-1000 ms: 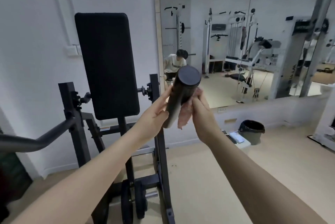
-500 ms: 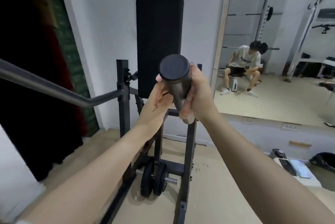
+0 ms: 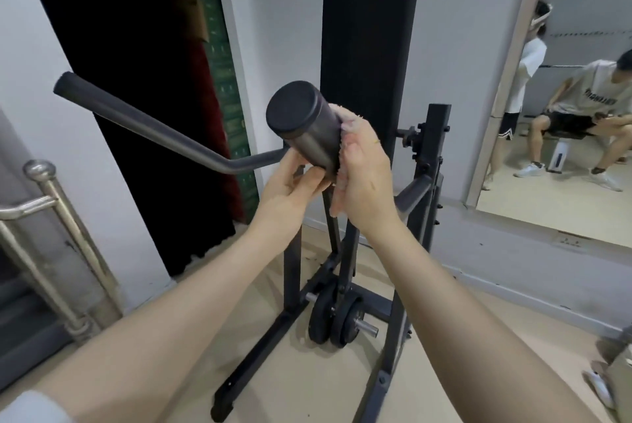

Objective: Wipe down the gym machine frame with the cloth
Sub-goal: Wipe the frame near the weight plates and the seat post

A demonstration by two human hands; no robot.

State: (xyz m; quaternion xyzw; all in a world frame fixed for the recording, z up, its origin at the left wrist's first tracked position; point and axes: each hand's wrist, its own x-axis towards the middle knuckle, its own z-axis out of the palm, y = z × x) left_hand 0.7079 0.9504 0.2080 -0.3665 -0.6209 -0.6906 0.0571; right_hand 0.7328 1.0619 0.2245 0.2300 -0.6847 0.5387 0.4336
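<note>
Before the mirror (image 3: 564,114), right hand (image 3: 364,179) presses cloth (image 3: 345,135) against handle (image 3: 307,128).

**Floor and what stands on it**

Beige floor (image 3: 297,385), smooth, lightly scuffed. Black gym machine frame (image 3: 393,347) stands on it, base rails (image 3: 253,350) flat to the floor. Two black weight plates (image 3: 333,318) upright on a low peg between the rails. Steel railing post (image 3: 65,251) rises at left.

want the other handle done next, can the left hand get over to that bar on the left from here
Probably yes. The left hand only holds the near handle from below, and nothing stands between it and the left bar.
</note>
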